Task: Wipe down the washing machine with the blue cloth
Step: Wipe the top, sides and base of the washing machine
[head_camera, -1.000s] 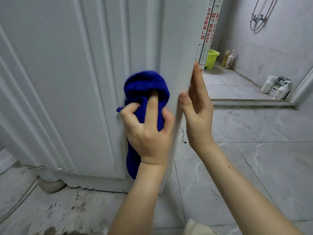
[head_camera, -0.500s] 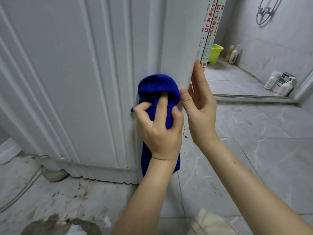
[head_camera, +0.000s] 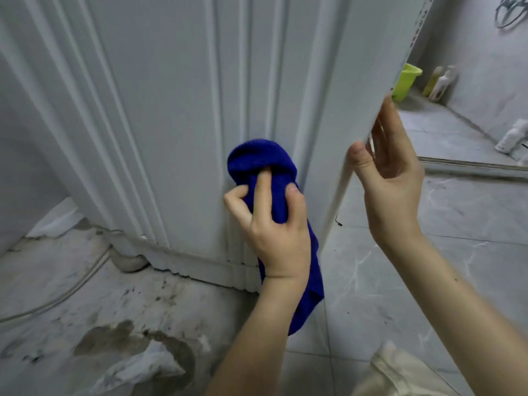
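Presently the left hand grips the blue cloth against the washing machine, just below centre; the right hand, 3 o'clock, clasps its corner edge. Wiping seems partway: the base strip, 6 o'clock, likely remains.

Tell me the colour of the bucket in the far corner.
Lime green; the bucket shows only in the head view, top right.

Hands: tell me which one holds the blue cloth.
The left hand: its fingers grip the cloth against the washing machine. The right hand holds only the white edge.
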`<control>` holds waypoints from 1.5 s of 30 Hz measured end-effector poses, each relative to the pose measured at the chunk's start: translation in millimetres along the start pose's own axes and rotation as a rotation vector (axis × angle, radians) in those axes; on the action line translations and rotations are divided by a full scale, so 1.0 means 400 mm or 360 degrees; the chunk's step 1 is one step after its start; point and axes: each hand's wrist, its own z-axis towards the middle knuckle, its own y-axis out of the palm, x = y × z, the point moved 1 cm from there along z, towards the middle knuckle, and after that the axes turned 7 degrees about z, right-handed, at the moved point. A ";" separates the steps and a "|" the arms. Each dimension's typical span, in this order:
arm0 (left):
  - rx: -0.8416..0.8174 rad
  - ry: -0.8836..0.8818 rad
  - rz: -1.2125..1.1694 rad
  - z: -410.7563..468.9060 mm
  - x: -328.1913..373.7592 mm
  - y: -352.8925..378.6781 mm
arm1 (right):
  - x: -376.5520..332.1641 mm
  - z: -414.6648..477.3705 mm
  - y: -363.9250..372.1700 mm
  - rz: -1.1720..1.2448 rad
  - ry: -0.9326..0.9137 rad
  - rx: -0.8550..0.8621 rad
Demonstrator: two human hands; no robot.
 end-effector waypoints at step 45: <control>0.0131 -0.0855 0.0057 -0.078 -0.112 -0.012 | 0.001 0.000 0.043 -0.0053 -0.0071 0.0061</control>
